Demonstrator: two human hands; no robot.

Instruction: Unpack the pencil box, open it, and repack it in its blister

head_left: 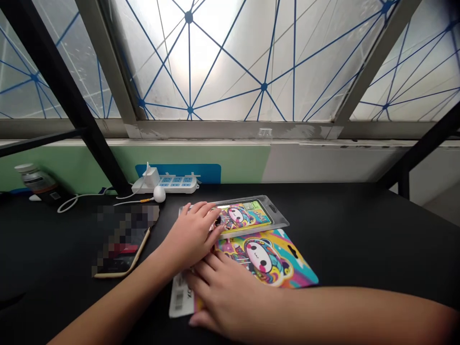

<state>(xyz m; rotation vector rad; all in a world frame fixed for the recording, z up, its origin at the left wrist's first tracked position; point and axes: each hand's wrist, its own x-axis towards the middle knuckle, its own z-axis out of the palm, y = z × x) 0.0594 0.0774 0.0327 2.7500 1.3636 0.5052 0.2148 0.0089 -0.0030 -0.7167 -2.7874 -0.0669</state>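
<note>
- Head view: the left hand point(190, 235) lies over the left end of a clear plastic blister pack point(251, 213), fingers curved across its rim; the thumb is hidden, so whether they grip it cannot be told.
- The blister pack holds a colourful cartoon-panda insert point(239, 215), partly covered by those fingers.
- The right hand point(223, 302) rests spread and flat-fingered on a loose printed card point(268, 258), just below the pack and touching it; no firm hold shows.
- A white barcode strip point(179, 297) sticks out under the right hand, its rest hidden.
- A pixelated, unreadable object point(122, 239) with a tan edge lies left of the left hand.
- The black tabletop point(341, 230) runs on well to the right of the card.
- Along its far edge sit a white power strip point(176, 184) and a bottle point(36, 179), cut by glare and shadow.
</note>
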